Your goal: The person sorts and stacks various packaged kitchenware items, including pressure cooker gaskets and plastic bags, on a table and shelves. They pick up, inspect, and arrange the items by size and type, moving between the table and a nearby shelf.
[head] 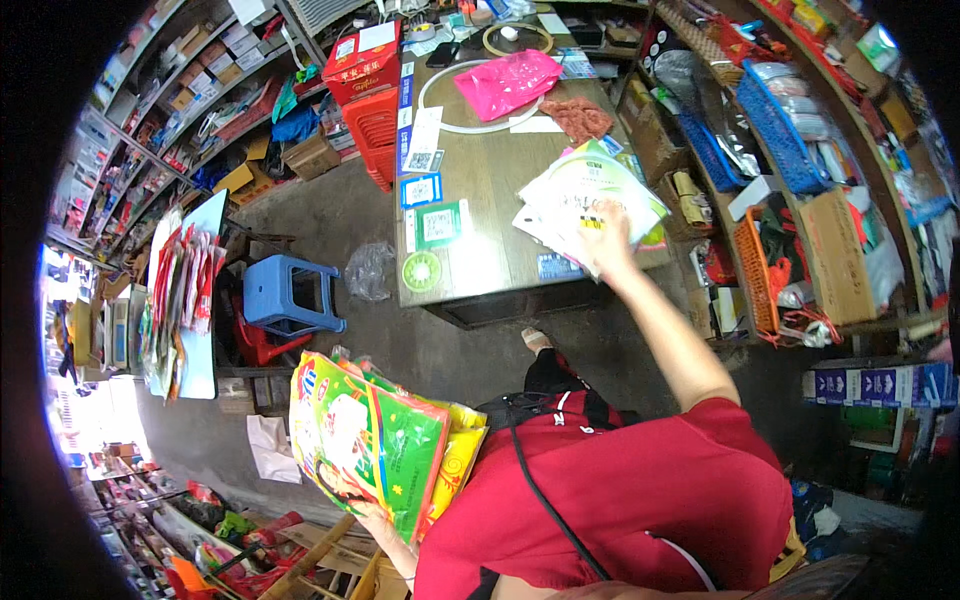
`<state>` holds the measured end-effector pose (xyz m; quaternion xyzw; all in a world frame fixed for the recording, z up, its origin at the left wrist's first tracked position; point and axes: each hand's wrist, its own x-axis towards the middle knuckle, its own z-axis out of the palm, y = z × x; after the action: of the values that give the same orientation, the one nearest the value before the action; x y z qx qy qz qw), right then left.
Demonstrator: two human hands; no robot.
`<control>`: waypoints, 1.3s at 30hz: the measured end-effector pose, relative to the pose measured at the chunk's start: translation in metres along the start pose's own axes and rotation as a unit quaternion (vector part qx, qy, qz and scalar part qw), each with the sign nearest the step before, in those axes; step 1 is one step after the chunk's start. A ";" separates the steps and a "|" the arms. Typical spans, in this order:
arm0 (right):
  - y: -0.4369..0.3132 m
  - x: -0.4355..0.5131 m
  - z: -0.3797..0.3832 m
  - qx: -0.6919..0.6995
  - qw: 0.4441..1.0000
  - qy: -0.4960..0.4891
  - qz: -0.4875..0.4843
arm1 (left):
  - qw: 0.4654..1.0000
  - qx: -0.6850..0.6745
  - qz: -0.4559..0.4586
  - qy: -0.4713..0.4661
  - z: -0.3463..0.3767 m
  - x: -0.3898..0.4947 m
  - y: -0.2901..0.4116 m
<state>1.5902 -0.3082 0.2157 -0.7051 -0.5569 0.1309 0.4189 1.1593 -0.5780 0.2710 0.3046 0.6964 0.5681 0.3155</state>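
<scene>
My left hand (pixel 379 521), at the lower left, grips the bottom edge of several flat plastic packages (pixel 405 457) with green, yellow and red printing, held upright beside my body. My right hand (pixel 609 236) reaches over the wooden table (pixel 495 172) and touches a pile of white printed plastic packages (pixel 585 187) at its right side. Its fingers are partly blurred, so whether they grip the top package cannot be told. Behind the pile lie a brown cloth (pixel 577 118) and a bright pink plastic bag (pixel 510 82), the bag over a white hoop (pixel 450 124).
A blue plastic stool (pixel 289 294) and a white board hung with packets (pixel 202 225) stand left of the table. Red crates (pixel 371 135) adjoin its far left side. Shelves with blue baskets (pixel 784 131) and an orange basket (pixel 754 270) line the right.
</scene>
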 end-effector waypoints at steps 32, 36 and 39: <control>-0.118 0.116 0.124 0.165 0.740 -0.457 -0.464 | 0.951 0.286 -0.109 -0.049 0.307 0.156 -0.046; -0.138 0.090 0.178 0.062 0.619 -0.455 -0.637 | 0.996 -0.027 -0.081 -0.009 0.307 0.151 -0.051; -0.154 0.123 0.236 0.117 0.614 -0.448 -0.640 | 0.958 0.272 -0.089 -0.005 0.305 0.157 -0.051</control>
<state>1.3747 -0.0885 0.2188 0.0311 -0.9650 0.1934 0.1742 1.2989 -0.2815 0.1592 0.3185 0.8472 0.3258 0.2732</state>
